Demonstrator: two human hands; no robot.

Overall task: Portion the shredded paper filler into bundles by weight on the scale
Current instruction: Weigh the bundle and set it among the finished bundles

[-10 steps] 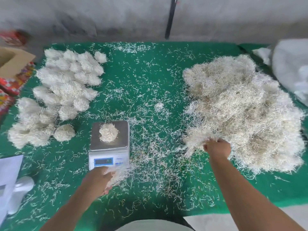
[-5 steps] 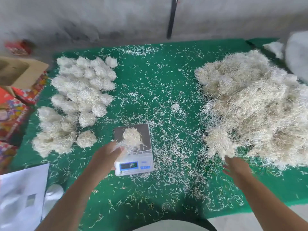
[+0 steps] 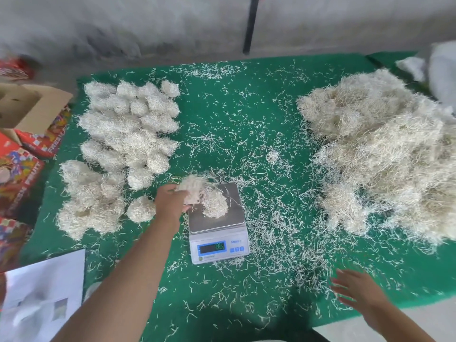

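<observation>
A white digital scale (image 3: 218,240) with a steel pan stands on the green mat, a ball of shredded paper (image 3: 215,204) on its pan. My left hand (image 3: 170,199) grips a tuft of shredded paper (image 3: 192,186) just above the pan's left edge, next to that ball. My right hand (image 3: 355,287) hovers over the mat at the lower right with fingers spread, holding nothing. A big loose heap of shredded paper (image 3: 385,149) fills the right side. Several finished bundles (image 3: 128,124) lie in rows at the left.
Loose shreds litter the green mat (image 3: 234,114). An open cardboard box (image 3: 27,104) and colourful printed cartons (image 3: 17,174) stand off the left edge. A white sheet (image 3: 42,297) lies at the lower left. A white bag (image 3: 441,70) sits at the far right; a grey wall stands behind.
My left hand carried its tuft from in front of the scale up to the pan's left edge. My right hand let go of the big heap and drew back toward me, open.
</observation>
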